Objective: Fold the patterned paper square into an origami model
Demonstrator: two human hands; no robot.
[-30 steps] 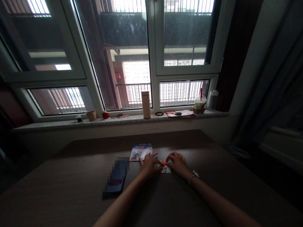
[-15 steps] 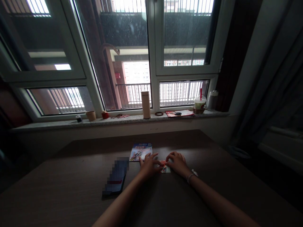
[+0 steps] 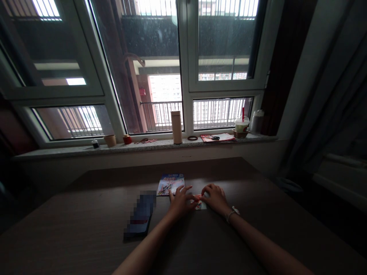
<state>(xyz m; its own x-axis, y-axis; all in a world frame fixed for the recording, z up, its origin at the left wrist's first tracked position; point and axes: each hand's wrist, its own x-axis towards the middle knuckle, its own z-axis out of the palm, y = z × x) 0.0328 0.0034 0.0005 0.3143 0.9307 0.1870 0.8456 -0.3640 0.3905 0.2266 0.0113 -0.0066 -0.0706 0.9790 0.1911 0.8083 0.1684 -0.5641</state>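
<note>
Hardly anything has moved since a second earlier, with a person's left hand and right hand bent over a small, colorful card just below and right of the frame's center. Fingertips of both hands meet at the card; whether either is clamped on it cannot be told. The left hand's outer fingers are spread apart. Left of the card, on a dark table, lie an illustrated booklet and, lower, a partly pixelated dark object. A tan bottle stands upright on the windowsill at mid-frame.
</note>
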